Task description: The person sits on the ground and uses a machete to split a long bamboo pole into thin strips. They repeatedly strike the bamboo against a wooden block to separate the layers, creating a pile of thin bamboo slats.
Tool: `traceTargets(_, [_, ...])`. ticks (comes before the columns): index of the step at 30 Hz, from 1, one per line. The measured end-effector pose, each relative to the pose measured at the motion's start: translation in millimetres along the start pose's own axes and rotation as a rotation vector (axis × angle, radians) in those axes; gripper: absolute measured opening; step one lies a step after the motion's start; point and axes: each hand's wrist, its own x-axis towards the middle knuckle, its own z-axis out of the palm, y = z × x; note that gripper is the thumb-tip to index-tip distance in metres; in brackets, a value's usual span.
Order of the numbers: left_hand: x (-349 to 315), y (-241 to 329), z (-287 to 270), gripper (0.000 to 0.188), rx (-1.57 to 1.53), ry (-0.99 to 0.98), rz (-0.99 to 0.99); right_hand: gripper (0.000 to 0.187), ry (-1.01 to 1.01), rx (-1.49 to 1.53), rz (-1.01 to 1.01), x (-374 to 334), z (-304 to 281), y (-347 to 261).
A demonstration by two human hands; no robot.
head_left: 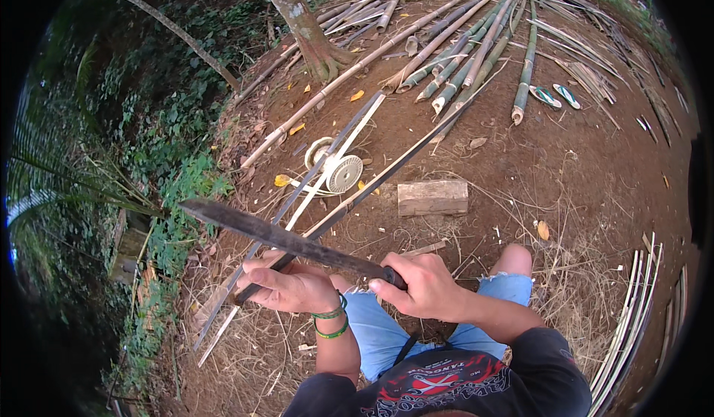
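Observation:
My left hand, with green bands at the wrist, is closed round the near end of a long split bamboo strip. The strip slants away to the far right, its edge pale and its outer face dark. In my right hand is the dark handle of a machete. Its long, dark, stained blade points left and crosses over the bamboo strip just above my left fingers. Beyond my left hand, a pale strip and a dark strip run across a cream wheel-like object with a slotted face.
A squared wooden block lies ahead on the dirt. Bamboo poles fan out farther back, beside green-and-white flip-flops. Pale split strips lie at right. A tree trunk and undergrowth border the left.

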Motion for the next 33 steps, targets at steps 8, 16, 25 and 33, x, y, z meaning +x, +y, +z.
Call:
traceTargets(8, [1, 15, 14, 0.045, 0.01, -0.005, 0.017, 0.042, 0.112, -0.118, 0.195, 4, -22, 24])
traceTargets(16, [-3, 5, 8, 0.047, 0.031, -0.026, -0.011, 0.045, 0.168, -0.141, 0.324, 4, -29, 62])
traceTargets(25, [-3, -7, 7, 0.052, 0.036, -0.025, -0.057, 0.047, 0.258, -0.18, 0.467, 1, -38, 107])
traceTargets(33, [4, -9, -1, 0.051, 0.034, -0.043, -0.063, 0.045, 0.17, -0.27, 0.092, -16, -16, 100])
